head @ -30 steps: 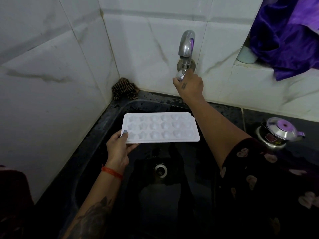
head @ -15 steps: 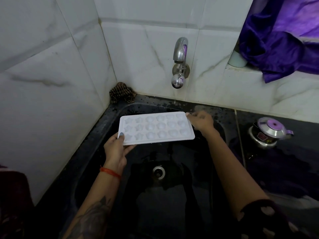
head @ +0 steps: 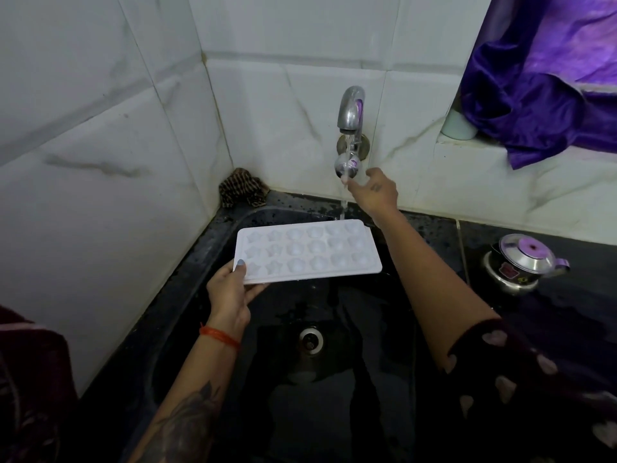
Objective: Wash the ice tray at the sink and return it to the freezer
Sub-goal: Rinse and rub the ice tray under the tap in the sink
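Observation:
A white ice tray (head: 309, 250) with star and round moulds is held level over the black sink (head: 334, 379). My left hand (head: 230, 294) grips its near left corner, thumb on top. A chrome tap (head: 350, 111) sticks out of the tiled wall, and a thin stream of water (head: 343, 203) falls from it to the tray's far right edge. My right hand (head: 375, 192) is raised beside the tap's round knob (head: 346, 167), fingers spread, just right of the stream and holding nothing.
A brown striped cloth (head: 242, 192) is wedged in the sink's back left corner. A small steel pot with a lid (head: 524, 262) stands on the black counter at right. Purple fabric (head: 541, 75) hangs over the ledge above it. The drain (head: 310, 340) lies below the tray.
My right hand left the tray's far right corner and rose to the tap knob. Water now runs from the tap. The tray stays in my left hand.

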`<state>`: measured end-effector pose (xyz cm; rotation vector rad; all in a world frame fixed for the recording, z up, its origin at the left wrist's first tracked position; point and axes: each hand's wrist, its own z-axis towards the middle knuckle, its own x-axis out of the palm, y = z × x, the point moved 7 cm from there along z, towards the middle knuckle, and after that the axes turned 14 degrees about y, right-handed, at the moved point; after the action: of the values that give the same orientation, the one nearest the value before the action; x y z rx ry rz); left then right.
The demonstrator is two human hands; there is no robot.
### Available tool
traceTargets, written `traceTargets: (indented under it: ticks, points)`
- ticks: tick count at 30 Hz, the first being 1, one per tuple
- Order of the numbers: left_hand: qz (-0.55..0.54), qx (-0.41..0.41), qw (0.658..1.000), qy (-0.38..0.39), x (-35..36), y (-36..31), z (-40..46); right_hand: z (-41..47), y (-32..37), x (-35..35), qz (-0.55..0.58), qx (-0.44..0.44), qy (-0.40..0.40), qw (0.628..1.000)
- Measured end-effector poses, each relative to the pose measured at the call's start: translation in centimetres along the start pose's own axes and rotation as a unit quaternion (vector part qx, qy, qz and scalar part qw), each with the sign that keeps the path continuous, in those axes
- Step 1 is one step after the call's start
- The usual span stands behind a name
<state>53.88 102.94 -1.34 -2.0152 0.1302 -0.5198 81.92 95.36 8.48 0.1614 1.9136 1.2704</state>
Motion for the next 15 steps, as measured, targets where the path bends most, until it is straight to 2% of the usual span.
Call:
traceTargets:
  ticks: [4,10,15]
  points:
    - [0.007,0.002,1.0,-0.002,0.2,-0.3,0.3,2.2,2.5,0.4,-0.015,-0.025,-0.001,1.0]
    - [0.007,0.003,1.0,-0.006,0.2,-0.6,0.9,2.9,2.9,0.6,-0.115,-0.11,-0.045,0.986]
    - [0.006,0.004,1.0,-0.003,0.4,-0.5,0.8,3.3,2.8,0.6,-0.117,-0.131,-0.04,0.984]
